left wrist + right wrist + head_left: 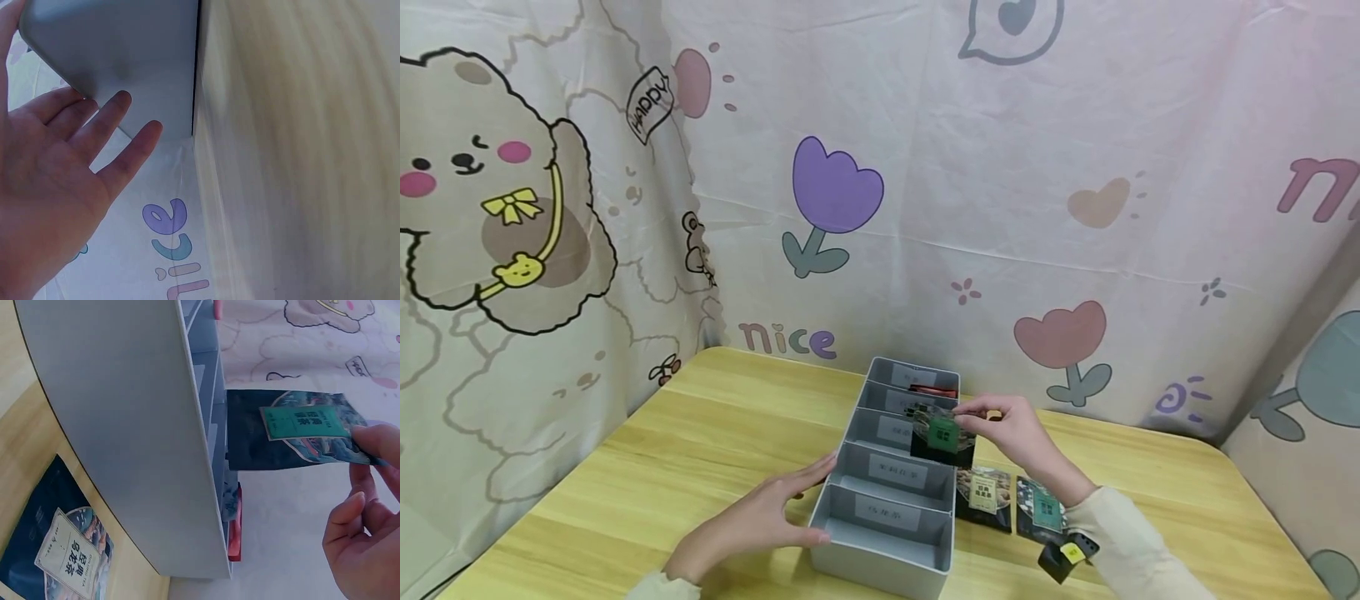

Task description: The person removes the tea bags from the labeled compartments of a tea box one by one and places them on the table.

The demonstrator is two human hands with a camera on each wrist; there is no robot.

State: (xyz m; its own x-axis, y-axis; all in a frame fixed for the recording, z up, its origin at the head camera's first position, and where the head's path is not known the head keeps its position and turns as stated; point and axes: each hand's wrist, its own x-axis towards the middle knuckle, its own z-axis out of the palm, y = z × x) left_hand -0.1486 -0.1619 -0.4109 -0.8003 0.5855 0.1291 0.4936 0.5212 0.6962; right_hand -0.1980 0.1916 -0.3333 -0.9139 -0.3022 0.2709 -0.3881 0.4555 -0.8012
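Between thumb and fingers, my right hand (1013, 427) pinches the top edge of a dark tea sachet (943, 435) with a green label. The sachet hangs over the middle compartments of a long grey divided box (880, 568); in the right wrist view its lower end (247, 428) overlaps the box rim. My left hand (758, 518) rests against the box's left side near the front, its fingers fairly straight along the wall (150, 62) and the thumb at the front corner. Paper labels (887, 512) with writing mark the compartments.
To the right of the box lie a sachet with a cream label (983, 497) and one with a teal label (1042, 505). A red packet (936, 391) sits in a far compartment. A black wrist device (1066, 557) is at the right cuff. A printed cloth (925, 250) hangs behind the table.
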